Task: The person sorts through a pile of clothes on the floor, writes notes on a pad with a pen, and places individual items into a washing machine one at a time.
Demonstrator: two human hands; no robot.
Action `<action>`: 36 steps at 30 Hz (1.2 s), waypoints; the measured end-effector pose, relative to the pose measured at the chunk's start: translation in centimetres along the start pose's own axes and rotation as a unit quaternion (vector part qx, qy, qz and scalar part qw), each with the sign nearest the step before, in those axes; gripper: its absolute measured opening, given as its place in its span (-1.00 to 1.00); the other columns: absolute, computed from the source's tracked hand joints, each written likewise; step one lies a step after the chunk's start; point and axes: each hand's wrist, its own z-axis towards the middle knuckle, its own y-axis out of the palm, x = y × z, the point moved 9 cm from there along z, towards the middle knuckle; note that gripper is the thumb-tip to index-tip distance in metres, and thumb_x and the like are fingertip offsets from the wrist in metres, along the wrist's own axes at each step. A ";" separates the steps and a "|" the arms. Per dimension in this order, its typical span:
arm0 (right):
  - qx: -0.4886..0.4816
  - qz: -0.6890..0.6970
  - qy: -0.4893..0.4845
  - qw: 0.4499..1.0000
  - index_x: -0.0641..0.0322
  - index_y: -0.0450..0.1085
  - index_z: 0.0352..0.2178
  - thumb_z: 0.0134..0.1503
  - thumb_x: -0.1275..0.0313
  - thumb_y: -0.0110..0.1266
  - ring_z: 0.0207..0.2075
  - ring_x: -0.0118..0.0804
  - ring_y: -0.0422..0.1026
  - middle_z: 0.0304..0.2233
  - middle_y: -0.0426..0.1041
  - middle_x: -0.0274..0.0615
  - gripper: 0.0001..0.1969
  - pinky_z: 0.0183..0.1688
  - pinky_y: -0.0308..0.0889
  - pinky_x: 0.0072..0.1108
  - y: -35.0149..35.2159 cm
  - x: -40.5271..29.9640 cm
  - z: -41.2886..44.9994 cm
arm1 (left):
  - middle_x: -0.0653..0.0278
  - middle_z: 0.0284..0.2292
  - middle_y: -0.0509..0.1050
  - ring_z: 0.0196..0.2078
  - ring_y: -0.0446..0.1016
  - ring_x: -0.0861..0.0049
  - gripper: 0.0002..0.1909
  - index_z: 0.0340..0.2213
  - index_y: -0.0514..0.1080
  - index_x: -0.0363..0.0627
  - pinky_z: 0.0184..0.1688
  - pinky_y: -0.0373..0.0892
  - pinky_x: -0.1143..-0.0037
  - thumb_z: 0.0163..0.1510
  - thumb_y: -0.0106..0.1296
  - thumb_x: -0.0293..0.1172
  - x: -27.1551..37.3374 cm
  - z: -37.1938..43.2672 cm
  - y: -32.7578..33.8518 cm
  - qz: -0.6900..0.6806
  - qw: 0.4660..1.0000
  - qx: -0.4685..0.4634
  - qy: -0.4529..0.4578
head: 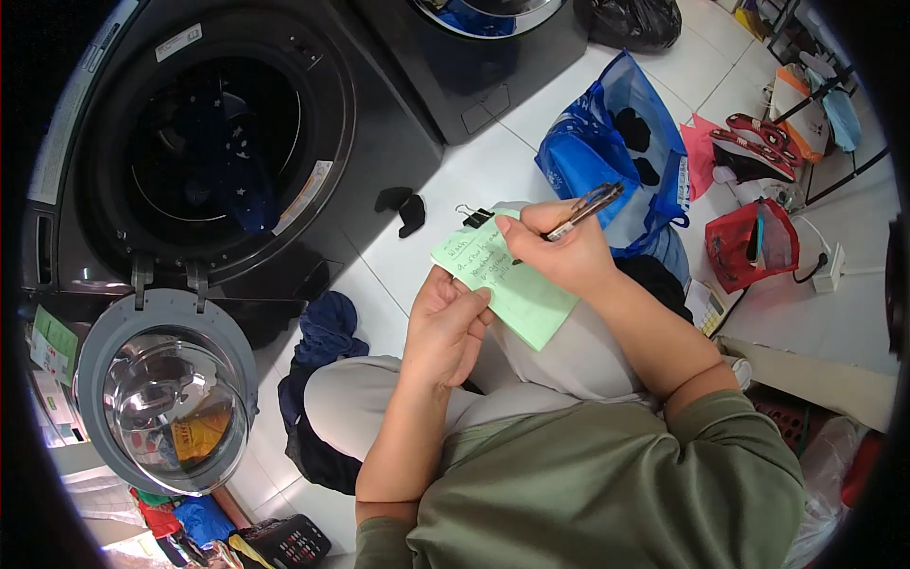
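A pad of pale green paper [537,316] rests over my right knee, with handwriting on its top sheet. My left hand [449,323] grips its left edge, thumb on top. A black binder clip [477,216] pinches the pad's upper end. Between the fingers of my right hand [561,245] is a pen [584,210], its tip down at the paper by the last written line. Part of the writing is hidden behind the right hand. Beyond the pad, a black sock [411,213] lies on the white floor tiles.
At left, a front-loading washing machine [370,135] has its round glass door [167,405] swung open, with dark blue star-patterned cloth [242,178] inside. Navy clothing [327,327] lies beside my left knee. A blue bag [590,142] holds dark items. Right are a red pouch [746,245] and a calculator [707,309].
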 end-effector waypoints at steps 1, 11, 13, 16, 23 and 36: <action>0.001 0.001 0.001 1.000 0.26 0.02 -0.85 -0.01 0.53 0.10 -0.72 -0.66 -0.06 -0.83 -0.01 -0.44 -0.54 -0.69 -0.14 -0.60 0.0 -0.1 0.0 | 0.21 -0.22 0.43 -0.24 0.44 0.56 -0.55 -0.01 0.14 -0.30 -0.18 0.36 0.56 0.02 -0.20 -0.71 0.0 0.0 0.0 -0.002 1.000 0.004 -0.003; 0.009 -0.032 -0.042 0.999 0.25 -0.05 -0.83 -0.04 0.56 0.12 -0.71 -0.64 -0.09 -0.82 -0.06 -0.45 -0.51 -0.67 -0.15 -0.60 0.1 -0.9 0.1 | 0.13 -0.14 0.40 -0.12 0.44 0.45 -0.53 0.01 0.11 -0.31 -0.05 0.35 0.46 0.02 -0.22 -0.72 0.3 -0.1 0.7 -0.017 1.000 -0.001 0.006; 0.008 -0.022 -0.043 0.999 0.25 -0.03 -0.84 -0.03 0.55 0.12 -0.71 -0.64 -0.08 -0.83 -0.05 -0.45 -0.52 -0.67 -0.15 -0.60 0.0 -0.8 0.1 | 0.11 -0.11 0.39 -0.09 0.43 0.42 -0.53 0.02 0.10 -0.32 -0.01 0.34 0.44 0.02 -0.22 -0.72 0.2 0.0 0.5 -0.017 1.000 -0.002 0.008; 0.010 -0.030 -0.024 0.999 0.26 0.01 -0.85 0.01 0.51 0.10 -0.72 -0.66 -0.07 -0.83 -0.02 -0.46 -0.52 -0.68 -0.15 -0.60 -0.3 -0.3 0.1 | 0.11 -0.12 0.39 -0.09 0.43 0.42 -0.53 0.02 0.10 -0.32 -0.02 0.35 0.43 0.02 -0.22 -0.72 0.2 -0.1 0.4 -0.011 1.000 -0.001 0.005; 0.032 0.013 0.006 0.999 0.23 0.01 -0.86 0.03 0.48 0.09 -0.72 -0.69 -0.08 -0.83 -0.01 -0.50 -0.51 -0.69 -0.20 -0.61 -0.8 0.6 -0.1 | 0.11 -0.12 0.40 -0.09 0.43 0.42 -0.54 0.01 0.12 -0.32 -0.04 0.36 0.43 0.03 -0.22 -0.71 0.3 -0.1 0.7 -0.011 1.000 -0.005 0.002; 0.030 -0.003 -0.012 0.999 0.26 -0.05 -0.83 0.01 0.53 0.09 -0.68 -0.65 -0.08 -0.81 -0.04 -0.46 -0.51 -0.64 -0.14 -0.60 -1.0 0.5 0.1 | 0.14 -0.13 0.40 -0.09 0.42 0.44 -0.54 -0.01 0.14 -0.35 -0.01 0.34 0.45 0.00 -0.22 -0.73 0.4 0.0 1.0 -0.009 1.000 0.002 0.000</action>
